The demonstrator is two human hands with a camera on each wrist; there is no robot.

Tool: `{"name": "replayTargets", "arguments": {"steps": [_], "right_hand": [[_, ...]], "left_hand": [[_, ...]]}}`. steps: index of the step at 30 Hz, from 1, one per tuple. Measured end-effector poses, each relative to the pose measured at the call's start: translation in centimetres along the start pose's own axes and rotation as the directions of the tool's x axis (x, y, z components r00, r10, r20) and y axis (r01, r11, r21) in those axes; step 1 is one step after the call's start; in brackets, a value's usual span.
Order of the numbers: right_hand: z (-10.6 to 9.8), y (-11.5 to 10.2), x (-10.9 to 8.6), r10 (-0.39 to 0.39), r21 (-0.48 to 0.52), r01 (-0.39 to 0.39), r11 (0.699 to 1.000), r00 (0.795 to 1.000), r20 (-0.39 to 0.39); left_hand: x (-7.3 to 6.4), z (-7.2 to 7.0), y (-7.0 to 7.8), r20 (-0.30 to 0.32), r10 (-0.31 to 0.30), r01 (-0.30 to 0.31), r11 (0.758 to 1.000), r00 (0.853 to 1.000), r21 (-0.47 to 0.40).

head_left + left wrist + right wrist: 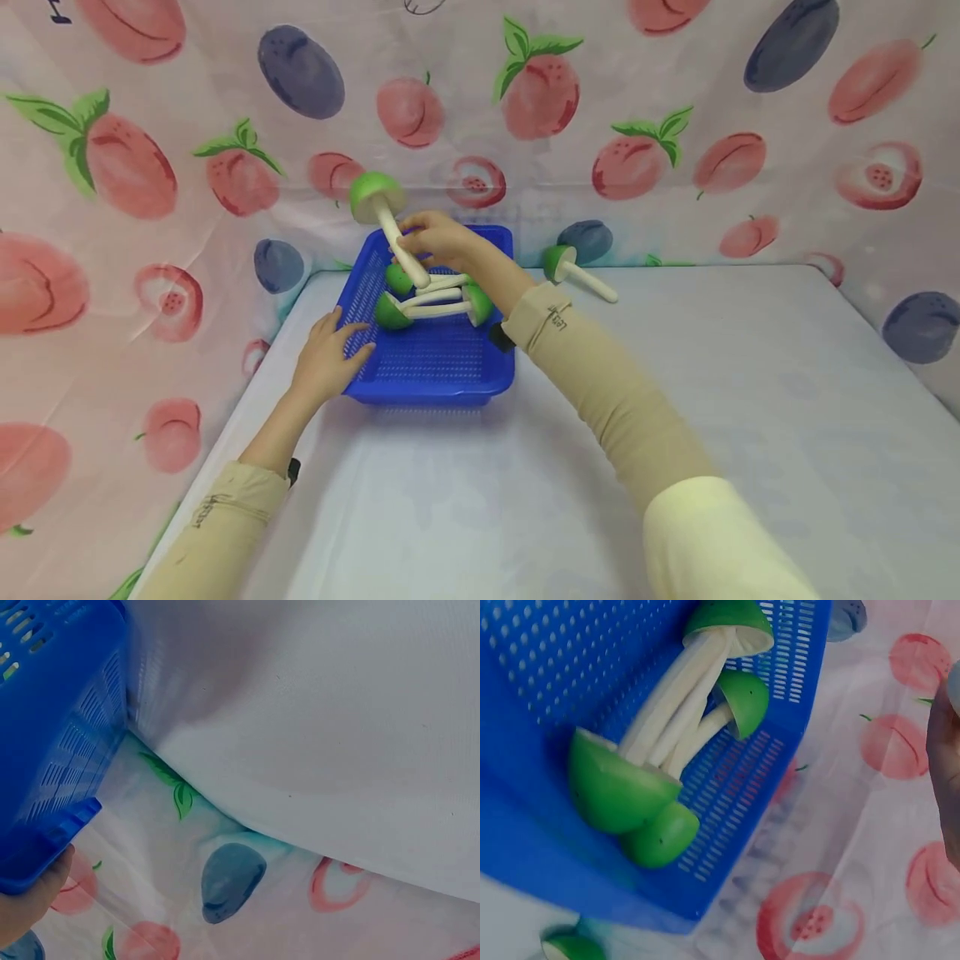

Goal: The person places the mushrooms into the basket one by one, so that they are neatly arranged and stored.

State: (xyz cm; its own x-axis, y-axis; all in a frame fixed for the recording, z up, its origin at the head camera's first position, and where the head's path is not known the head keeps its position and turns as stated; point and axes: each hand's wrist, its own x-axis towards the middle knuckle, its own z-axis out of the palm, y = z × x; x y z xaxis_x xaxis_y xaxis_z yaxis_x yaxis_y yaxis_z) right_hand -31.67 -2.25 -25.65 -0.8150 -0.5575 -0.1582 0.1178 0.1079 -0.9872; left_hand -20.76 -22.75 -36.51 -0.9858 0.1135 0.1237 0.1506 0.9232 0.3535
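Note:
My right hand (pixel 438 237) pinches the white stem of a toy mushroom (pixel 372 200) with a green cap, held tilted above the far left part of a blue basket (pixel 423 387). The cap points up and away. In the basket lie several more green-capped toy mushrooms (pixel 622 787), their stems side by side and caps at both ends. My left hand (pixel 322 362) rests on the basket's left rim with fingers spread; in the left wrist view a finger (pixel 45 889) touches the outside of the rim.
Another green-capped mushroom (pixel 592 282) lies on the white table (pixel 675 400), right of the basket near the back edge. A fruit-printed cloth (pixel 465 83) hangs close behind the table and along its left side.

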Motion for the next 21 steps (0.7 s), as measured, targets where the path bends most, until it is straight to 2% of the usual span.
{"name": "replayTargets", "arguments": {"steps": [4,6,9,16,21], "right_hand": [[0.0,0.9,0.9,-0.013,0.044,0.016,0.999,0.998,-0.058],[0.1,1.4,1.4,-0.026,0.009,0.026,1.0,0.997,-0.071],[-0.1,2.3,2.0,-0.047,-0.097,0.04,0.994,0.997,-0.069],[-0.6,3.8,2.2,-0.035,-0.27,0.046,0.962,0.998,0.044],[-0.6,4.6,2.4,-0.016,-0.426,0.063,0.902,0.993,0.114]], "left_hand": [[0.1,0.1,0.1,0.004,-0.004,0.004,1.0,1.0,-0.002],[0.1,0.1,0.1,0.005,-0.012,0.012,1.0,1.0,-0.003],[0.2,0.1,0.1,0.004,-0.017,0.017,1.0,1.0,-0.006],[0.2,0.1,0.0,0.001,-0.013,0.013,1.0,1.0,-0.014],[0.2,0.1,0.0,-0.004,-0.019,0.019,0.999,1.0,-0.034]]}}
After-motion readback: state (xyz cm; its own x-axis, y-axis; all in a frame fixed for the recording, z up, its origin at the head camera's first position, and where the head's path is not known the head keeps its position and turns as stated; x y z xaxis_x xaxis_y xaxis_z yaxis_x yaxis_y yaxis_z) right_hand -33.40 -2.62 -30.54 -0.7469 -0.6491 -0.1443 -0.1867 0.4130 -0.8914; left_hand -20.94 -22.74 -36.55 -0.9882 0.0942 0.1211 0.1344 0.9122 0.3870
